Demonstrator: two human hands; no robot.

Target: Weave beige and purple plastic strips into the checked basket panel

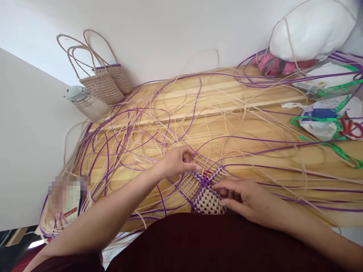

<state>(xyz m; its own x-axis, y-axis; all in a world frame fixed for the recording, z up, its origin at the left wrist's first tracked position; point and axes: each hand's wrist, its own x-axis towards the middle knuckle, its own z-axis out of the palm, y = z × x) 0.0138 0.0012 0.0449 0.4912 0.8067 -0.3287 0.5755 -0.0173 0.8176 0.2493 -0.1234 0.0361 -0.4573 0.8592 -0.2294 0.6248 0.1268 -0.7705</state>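
Note:
A small woven piece (pixel 208 202) in beige and purple lies at the table's near edge against my dark top, with loose strands fanning out from it. My left hand (pixel 178 160) is over its upper left side, fingers curled in and thumb pointing at the purple knotted part (pixel 205 182). Whatever those fingers hold is too thin or hidden to make out. From the right, my right hand (pixel 241 196) reaches the woven piece's edge. Its forefinger and thumb are apart, their tips at the weave, and the other fingers bend beneath.
Long purple and beige strands (pixel 136 132) tangle across the wooden table (pixel 227 128). At back left are two woven bags (pixel 99 85) and a clear bottle (pixel 89 105). Plastic packages (pixel 320 117), red-handled scissors (pixel 351 127) and a white bundle (pixel 312 32) occupy the right.

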